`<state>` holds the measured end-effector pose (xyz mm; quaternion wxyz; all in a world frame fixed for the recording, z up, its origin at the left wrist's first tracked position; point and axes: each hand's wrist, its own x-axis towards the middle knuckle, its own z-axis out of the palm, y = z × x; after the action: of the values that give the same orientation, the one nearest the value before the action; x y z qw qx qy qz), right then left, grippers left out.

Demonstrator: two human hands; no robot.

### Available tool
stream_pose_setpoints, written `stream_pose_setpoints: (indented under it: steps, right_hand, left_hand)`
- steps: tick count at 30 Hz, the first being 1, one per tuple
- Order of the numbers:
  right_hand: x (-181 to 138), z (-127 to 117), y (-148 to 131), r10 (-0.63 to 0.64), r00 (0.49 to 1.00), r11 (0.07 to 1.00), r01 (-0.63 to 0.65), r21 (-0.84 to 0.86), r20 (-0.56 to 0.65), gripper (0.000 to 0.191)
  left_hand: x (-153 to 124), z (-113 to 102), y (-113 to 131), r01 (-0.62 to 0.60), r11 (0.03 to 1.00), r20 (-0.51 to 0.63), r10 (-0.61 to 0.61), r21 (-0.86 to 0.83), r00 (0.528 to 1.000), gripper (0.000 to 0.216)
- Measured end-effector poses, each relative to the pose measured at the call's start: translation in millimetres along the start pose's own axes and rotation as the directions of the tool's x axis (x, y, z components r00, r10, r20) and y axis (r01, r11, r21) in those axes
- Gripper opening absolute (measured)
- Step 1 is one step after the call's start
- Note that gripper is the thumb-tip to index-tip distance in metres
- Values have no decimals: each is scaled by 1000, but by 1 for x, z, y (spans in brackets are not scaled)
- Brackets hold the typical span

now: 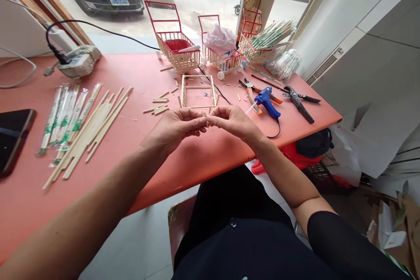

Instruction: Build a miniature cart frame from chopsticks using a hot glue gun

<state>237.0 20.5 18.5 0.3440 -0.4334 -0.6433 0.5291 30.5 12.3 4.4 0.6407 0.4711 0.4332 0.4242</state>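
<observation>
— What's on the pink table (197,157)?
— A phone (13,135) at the left edge. Beside it are wrapped chopsticks (64,118), then bare ones (98,129). A power strip (78,61) sits at the back left.
— And the middle?
— A stick frame (197,92), with cut sticks (159,106) just left of it. Three carts (179,52) stand behind. To the right lie pliers (254,92), a glue gun (267,101) and cutters (298,103).

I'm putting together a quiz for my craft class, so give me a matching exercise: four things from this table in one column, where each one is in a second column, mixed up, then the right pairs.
Things
1. glue gun
2. phone
3. square stick frame
4. short stick piece

Places
A. pinched between the left hand and the right hand
B. at the left edge of the table
C. lying just beyond the hands
D. right of the hands, beside the orange-handled pliers

Pairs: 1-D, 2-B, 3-C, 4-A
</observation>
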Motion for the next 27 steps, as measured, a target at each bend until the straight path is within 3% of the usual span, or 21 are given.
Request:
stream_pose_setpoints:
  steps: [18,27]
  right_hand:
    - [3,2,3,10,1000,999,-10,-48,-6,52]
    - [7,1,11,-52,999,999,52,-17,7,58]
  left_hand:
    - [0,-1,0,-12,1000,-12,12,-13,1000,48]
    - [2,-4,-5,-12,1000,-11,11,-28,1000,49]
